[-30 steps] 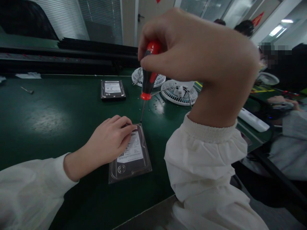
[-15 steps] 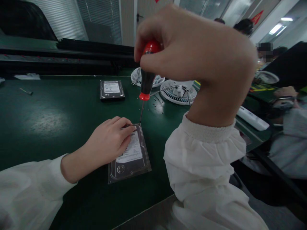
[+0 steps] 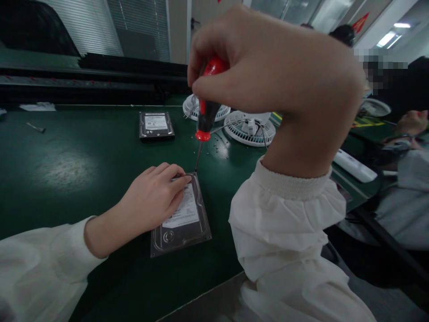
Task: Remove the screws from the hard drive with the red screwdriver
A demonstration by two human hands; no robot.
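Note:
A hard drive with a white label lies flat on the green table in front of me. Across its upper left part rests my left hand, fingers together at the far edge, gripping it. My right hand is closed round the red and black handle of a screwdriver, held nearly upright with a slight lean. The screwdriver's tip meets the drive's far right corner; the screw under it is too small to make out.
A second hard drive lies farther back. Small screws are scattered near two white round fans. Tweezers lie at the far left. At the right are a white bar and another person's hand.
The screwdriver's handle has tipped slightly to the right as my right hand shifts a little. My left hand and the drive stay put. The other person's hand at the right has risen.

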